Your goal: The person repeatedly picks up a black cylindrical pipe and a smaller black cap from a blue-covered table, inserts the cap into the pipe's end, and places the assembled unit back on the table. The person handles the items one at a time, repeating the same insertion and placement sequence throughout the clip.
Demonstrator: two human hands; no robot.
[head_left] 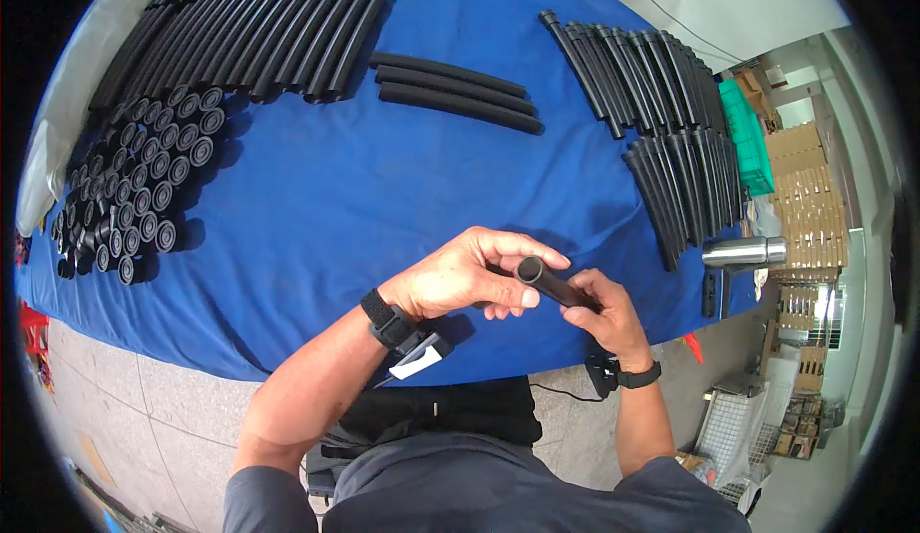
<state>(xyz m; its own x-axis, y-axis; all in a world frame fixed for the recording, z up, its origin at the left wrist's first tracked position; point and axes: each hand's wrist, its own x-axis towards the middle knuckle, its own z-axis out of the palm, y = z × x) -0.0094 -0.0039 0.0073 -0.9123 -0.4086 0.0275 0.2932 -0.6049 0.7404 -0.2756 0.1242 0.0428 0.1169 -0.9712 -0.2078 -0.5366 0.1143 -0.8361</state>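
Above the front edge of the blue-covered table, a short length of black tube is between my two hands, its open round end turned up toward me. My left hand has its thumb and index finger around that open end. A dark bit shows between the left fingers beside the tube, too hidden to name. Wrapped round the other end is my right hand, thumb on top. Both wrists wear black straps with small devices. Beyond the hands, three matte black tubes lie side by side.
Long black tubes lie in rows at the far left, with many black round caps nearer. On the right are two rows of collared black tubes, a silver metal cylinder, a green crate and stacked cardboard.
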